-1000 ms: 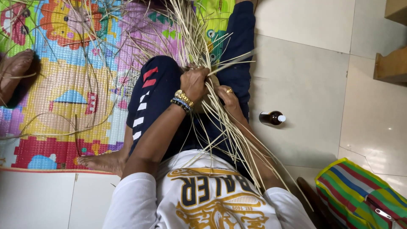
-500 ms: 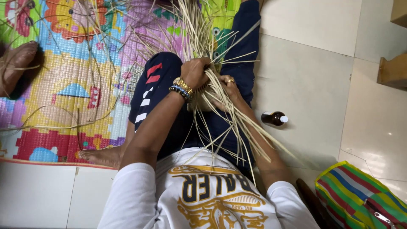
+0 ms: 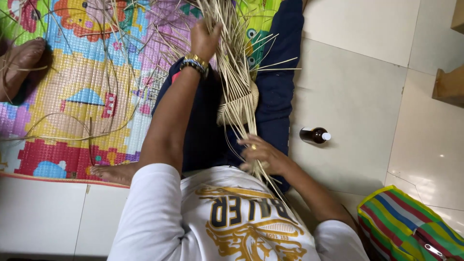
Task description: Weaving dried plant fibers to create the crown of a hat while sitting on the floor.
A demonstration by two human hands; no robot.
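Observation:
My left hand (image 3: 205, 38), with bracelets on the wrist, is raised over my legs and closed around a bunch of pale straw strands (image 3: 231, 58). A small woven straw piece (image 3: 238, 105) hangs below it over my dark trousers, with long loose strands fanning out both ways. My right hand (image 3: 261, 155), wearing a ring, is low near my lap and grips the strands that run down toward my white shirt.
A brown bottle (image 3: 313, 135) with a white cap lies on the tiled floor at the right. A colourful play mat (image 3: 82, 96) with loose strands covers the left. A striped bag (image 3: 411, 227) sits bottom right. A foot (image 3: 19, 60) rests at far left.
My left hand has lifted from the lap and moved away from my body with the strands. My right hand has slid down the strands toward my body. The woven piece now shows between them.

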